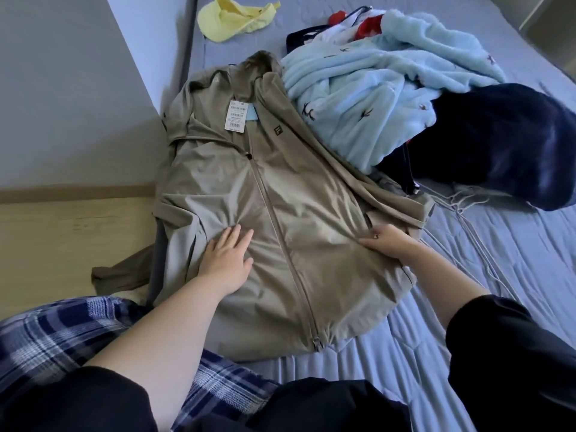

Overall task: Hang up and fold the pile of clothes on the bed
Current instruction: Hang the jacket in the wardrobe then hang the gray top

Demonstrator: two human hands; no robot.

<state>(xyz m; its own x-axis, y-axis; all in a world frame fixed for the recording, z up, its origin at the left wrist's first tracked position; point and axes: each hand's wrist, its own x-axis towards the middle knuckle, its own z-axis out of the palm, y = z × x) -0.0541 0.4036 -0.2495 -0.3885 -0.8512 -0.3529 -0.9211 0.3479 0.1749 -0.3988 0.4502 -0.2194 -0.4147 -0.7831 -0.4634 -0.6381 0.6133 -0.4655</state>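
A khaki zip-up jacket [290, 194] lies spread front-up on the bed, hood toward the far side, with a paper price tag [237, 115] at its collar. My left hand [227, 257] rests flat on the jacket's left front panel, fingers straight. My right hand [386, 241] pinches the fabric at the jacket's right side, beside the folded-in right sleeve. A pile of clothes sits at the right: a fluffy light-blue garment [374, 88], a dark navy garment [505, 145], and red-and-white pieces [358, 23] behind.
A yellow garment [230, 17] lies at the far end of the grey-blue bed [514, 244]. The jacket's left sleeve hangs over the bed's left edge toward the wooden floor [62, 238]. My plaid-trousered leg [62, 335] is at the lower left.
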